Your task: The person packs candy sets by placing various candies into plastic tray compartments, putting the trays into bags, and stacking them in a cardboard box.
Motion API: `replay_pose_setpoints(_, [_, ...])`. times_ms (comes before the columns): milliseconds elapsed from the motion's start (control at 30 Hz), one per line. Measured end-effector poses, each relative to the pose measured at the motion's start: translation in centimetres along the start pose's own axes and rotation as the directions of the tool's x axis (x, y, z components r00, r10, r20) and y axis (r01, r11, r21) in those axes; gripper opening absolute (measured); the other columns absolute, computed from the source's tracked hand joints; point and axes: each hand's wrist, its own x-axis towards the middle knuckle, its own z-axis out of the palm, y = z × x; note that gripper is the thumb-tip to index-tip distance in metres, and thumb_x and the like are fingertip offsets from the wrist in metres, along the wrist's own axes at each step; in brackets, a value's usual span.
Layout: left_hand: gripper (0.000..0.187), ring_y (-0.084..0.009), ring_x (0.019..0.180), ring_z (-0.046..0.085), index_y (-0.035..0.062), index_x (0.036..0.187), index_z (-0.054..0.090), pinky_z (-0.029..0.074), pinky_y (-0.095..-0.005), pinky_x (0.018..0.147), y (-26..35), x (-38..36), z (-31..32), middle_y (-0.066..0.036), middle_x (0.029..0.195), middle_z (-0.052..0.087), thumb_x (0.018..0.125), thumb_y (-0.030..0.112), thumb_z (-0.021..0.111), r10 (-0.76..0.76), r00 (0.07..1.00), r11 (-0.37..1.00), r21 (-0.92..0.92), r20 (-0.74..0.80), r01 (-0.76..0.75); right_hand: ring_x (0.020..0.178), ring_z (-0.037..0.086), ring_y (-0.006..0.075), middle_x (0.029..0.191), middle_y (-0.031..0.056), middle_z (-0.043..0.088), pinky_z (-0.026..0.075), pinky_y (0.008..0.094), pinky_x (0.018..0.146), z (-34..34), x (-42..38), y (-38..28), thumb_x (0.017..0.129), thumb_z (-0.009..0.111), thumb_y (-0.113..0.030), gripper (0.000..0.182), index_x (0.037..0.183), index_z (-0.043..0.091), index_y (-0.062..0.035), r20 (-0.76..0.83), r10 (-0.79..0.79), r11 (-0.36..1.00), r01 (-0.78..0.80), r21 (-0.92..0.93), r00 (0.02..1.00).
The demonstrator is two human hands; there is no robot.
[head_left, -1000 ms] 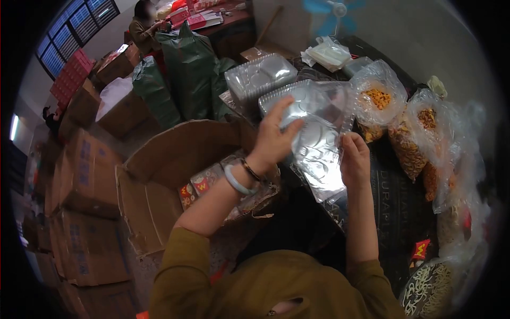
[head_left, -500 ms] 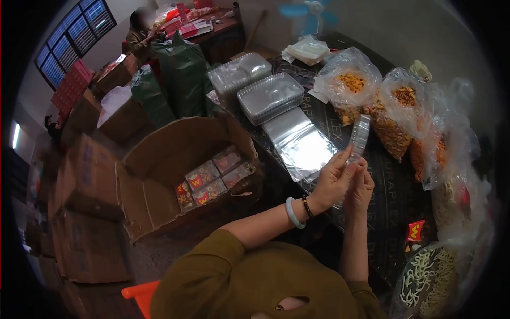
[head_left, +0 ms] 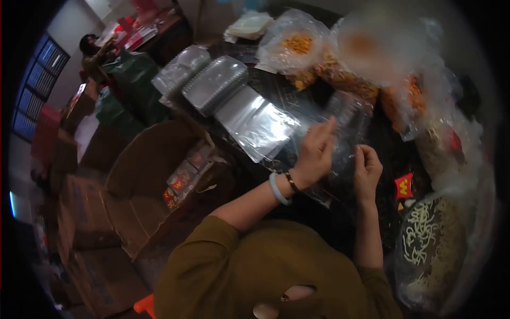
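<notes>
A clear plastic tray [head_left: 349, 109], blurred, shows just beyond my left fingertips. My left hand [head_left: 314, 154] has its fingers stretched forward beside the tray, a pale bangle and dark beads at the wrist. Thumb and fingers of my right hand [head_left: 367, 169] pinch the edge of a clear plastic bag [head_left: 342, 158], whose see-through film spans the gap between both hands. Left of the hands lies a stack of flat clear bags [head_left: 255, 122]. Behind that, nested clear trays [head_left: 215, 85] are piled up.
Open bags of orange snacks [head_left: 297, 45] line the far side of the black table. Bags of pale sticks [head_left: 422, 228] and a red packet [head_left: 404, 186] lie at right. An open carton [head_left: 133, 199] with packed goods stands left. Another person [head_left: 95, 56] works at a back table.
My hands have moved apart, the right letting go of the tray's end. The tray now lies beyond my left fingers, with clear film spread between the hands. The view has turned to the right.
</notes>
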Motion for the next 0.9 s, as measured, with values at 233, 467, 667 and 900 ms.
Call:
replay_pose_setpoints(233, [0.038,-0.0097,0.089,0.053,0.0004,0.133,0.049,0.043,-0.0220,0.078,-1.9,1.6,-0.5,-0.006,0.105,0.058,0.097,0.013,0.052,-0.263,0.956,0.925,-0.248,0.127,0.288,0.078,0.063,0.0220,0.096,0.0108,0.063,0.048,0.0287,0.068,-5.6,3.3,2.3,0.085,0.066,-0.009,0.023,0.107,0.065,-0.0022,-0.113,-0.338,0.791,0.217,-0.571,0.934])
replay_pose_setpoints(467, [0.040,-0.0085,0.101,0.056,0.0000,0.136,0.045,0.045,-0.0236,0.089,-1.6,0.6,-0.3,-0.006,0.114,0.061,0.102,0.020,0.044,-0.429,0.868,0.698,-0.518,0.250,0.494,0.097,0.051,0.0095,0.101,0.0011,0.056,0.042,0.0234,0.085,6.0,0.6,-0.1,0.086,0.070,-0.016,0.016,0.099,0.072,-0.0060,0.159,0.074,0.857,-0.144,0.496,0.985])
replay_pose_setpoints(667, [0.040,-0.0079,0.099,0.055,0.0002,0.136,0.045,0.045,-0.0231,0.088,-2.4,0.2,-1.7,-0.005,0.112,0.061,0.102,0.021,0.044,-0.488,0.841,0.647,-0.549,0.235,0.529,0.100,0.053,0.0101,0.103,0.0019,0.060,0.039,0.0240,0.091,8.6,0.0,0.7,0.088,0.068,-0.017,0.023,0.104,0.069,-0.0007,0.204,0.180,0.701,-0.271,0.660,0.962])
replay_pose_setpoints(900, [0.038,-0.0070,0.096,0.054,-0.0019,0.135,0.046,0.044,-0.0217,0.086,-1.7,0.5,-2.1,-0.005,0.109,0.061,0.100,0.013,0.046,-0.358,0.930,0.865,-0.348,0.079,0.362,0.089,0.060,0.0104,0.098,0.0050,0.066,0.047,0.0232,0.079,9.4,-0.2,-2.2,0.087,0.065,-0.007,0.016,0.101,0.070,0.0009,-0.005,-0.013,0.974,0.014,0.227,1.000])
